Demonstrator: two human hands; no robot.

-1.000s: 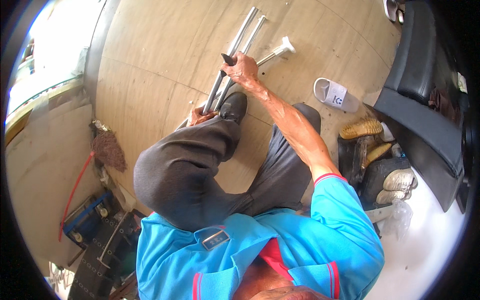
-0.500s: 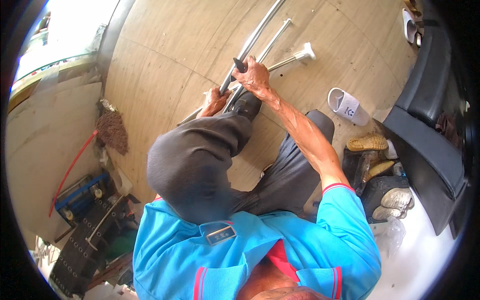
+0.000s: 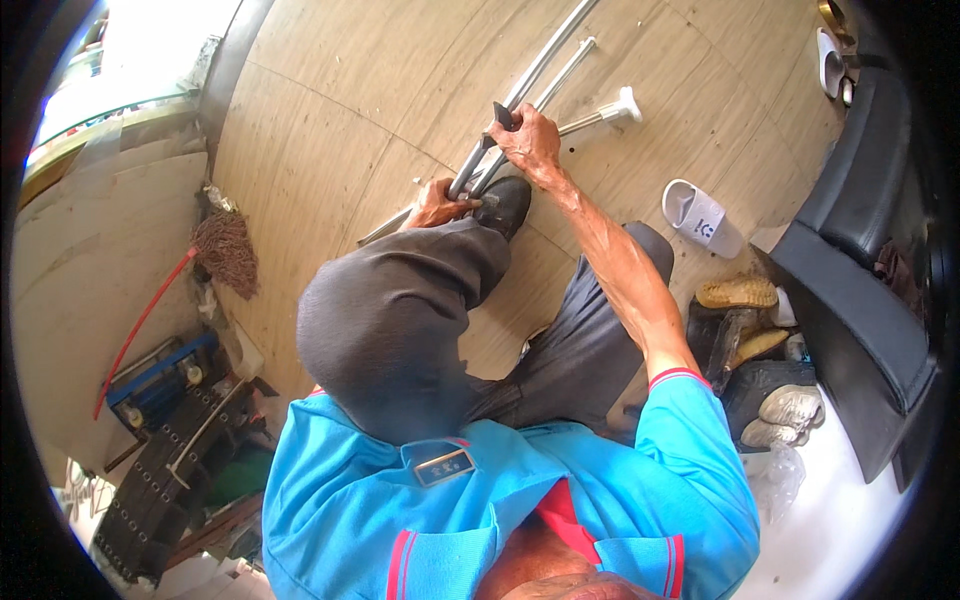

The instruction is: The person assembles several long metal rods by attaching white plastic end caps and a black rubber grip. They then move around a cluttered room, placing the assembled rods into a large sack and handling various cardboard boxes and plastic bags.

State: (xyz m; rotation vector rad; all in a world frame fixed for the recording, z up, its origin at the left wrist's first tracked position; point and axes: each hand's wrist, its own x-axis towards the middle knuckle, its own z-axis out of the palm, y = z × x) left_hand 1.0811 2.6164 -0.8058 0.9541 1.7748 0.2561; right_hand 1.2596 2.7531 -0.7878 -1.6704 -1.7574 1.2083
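Observation:
Silvery metal tubes (image 3: 552,50) run side by side from the upper middle of the floor down to my foot. My left hand (image 3: 436,206) is closed around their lower part, its fingers beside my dark shoe (image 3: 503,206). Farther up, my right hand (image 3: 530,142) grips a short black piece (image 3: 505,117) against the longer tube. Its exact kind I cannot make out, and my fingers hide part of it. Just right of this hand, a thinner rod with a white T-shaped end (image 3: 622,106) lies on the floor.
A white slipper (image 3: 702,217) rests on the wooden-looking floor (image 3: 330,130). Several shoes (image 3: 740,293) are piled near a black padded seat (image 3: 850,290) at the right. A brown mop head (image 3: 226,255) with a red handle leans at the left, above dark metal parts (image 3: 165,480).
My right hand and the black piece have shifted a little up and right along the tube. My left hand stays low on the tubes. The whole view has shifted slightly.

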